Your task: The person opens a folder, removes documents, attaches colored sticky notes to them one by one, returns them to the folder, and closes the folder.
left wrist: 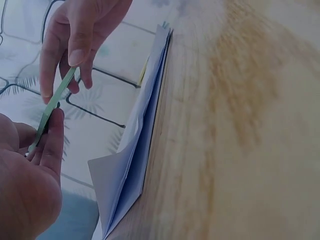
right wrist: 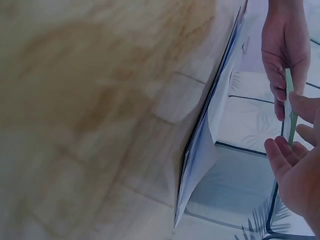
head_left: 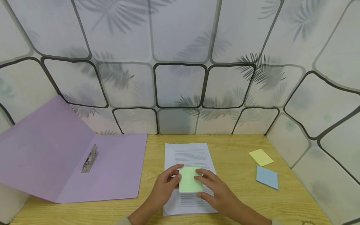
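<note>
A pale green sticky note pad [head_left: 189,184] is held above a stack of printed sheets [head_left: 184,207]. My left hand [head_left: 166,185] pinches its left edge, thumb in front and fingers behind. The right hand [head_left: 215,189] touches the pad's right side with its fingertips, the thumb lying apart near the lower right corner. Edge-on in the left wrist view, the pad [left wrist: 52,106] shows some thickness. The right wrist view has the left hand [right wrist: 286,45] at the top and the right hand [right wrist: 300,172] below it.
An opened purple folder [head_left: 121,168] with a metal clip [head_left: 90,161] lies to the left, its cover leaning on the patterned wall [head_left: 180,87]. Yellow sticky notes [head_left: 261,157] and blue sticky notes [head_left: 266,177] lie on the wooden table [head_left: 236,150] to the right.
</note>
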A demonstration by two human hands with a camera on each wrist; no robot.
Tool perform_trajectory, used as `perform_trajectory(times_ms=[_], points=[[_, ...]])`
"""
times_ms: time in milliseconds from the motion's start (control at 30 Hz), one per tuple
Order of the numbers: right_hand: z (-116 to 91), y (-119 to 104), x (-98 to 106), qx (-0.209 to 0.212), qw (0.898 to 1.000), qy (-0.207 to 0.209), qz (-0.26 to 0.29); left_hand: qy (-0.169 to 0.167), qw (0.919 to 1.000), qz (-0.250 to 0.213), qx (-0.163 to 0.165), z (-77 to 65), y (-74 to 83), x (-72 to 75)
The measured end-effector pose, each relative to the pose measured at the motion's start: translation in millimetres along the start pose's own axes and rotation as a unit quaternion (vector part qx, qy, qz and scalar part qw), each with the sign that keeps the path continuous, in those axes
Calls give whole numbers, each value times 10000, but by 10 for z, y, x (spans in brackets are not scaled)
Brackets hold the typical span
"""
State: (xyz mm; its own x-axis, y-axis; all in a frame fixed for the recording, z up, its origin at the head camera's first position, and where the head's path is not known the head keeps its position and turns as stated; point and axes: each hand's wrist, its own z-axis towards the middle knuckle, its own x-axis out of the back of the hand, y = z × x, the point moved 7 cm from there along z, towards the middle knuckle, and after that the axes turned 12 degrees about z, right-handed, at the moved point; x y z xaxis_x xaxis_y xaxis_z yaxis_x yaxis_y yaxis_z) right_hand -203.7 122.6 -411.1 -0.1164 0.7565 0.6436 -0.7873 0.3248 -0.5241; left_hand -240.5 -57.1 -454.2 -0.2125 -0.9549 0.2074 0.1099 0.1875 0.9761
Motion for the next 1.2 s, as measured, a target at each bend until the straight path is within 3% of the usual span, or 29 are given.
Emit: perform_trajectory(times_ms=[167,467,733,933,1200], points=[[-21,-6,7,176,9995,56,238,-76,9999,-61,28,-7,-30,-29],[-10,-7,43,-175,9962,132,848,-165,9998,-66,85,-13,-28,-35],[30,59,93,-361,9967,653,310,-265,9995,-105,148,-38,-21,-48],[38,116,94,-557,9963,656,-48,-173,9997,-42,145,-62,-13,-50],[116,-12,4,191,9986,261,-417,-124,9994,287,158,-69,-46,-27]])
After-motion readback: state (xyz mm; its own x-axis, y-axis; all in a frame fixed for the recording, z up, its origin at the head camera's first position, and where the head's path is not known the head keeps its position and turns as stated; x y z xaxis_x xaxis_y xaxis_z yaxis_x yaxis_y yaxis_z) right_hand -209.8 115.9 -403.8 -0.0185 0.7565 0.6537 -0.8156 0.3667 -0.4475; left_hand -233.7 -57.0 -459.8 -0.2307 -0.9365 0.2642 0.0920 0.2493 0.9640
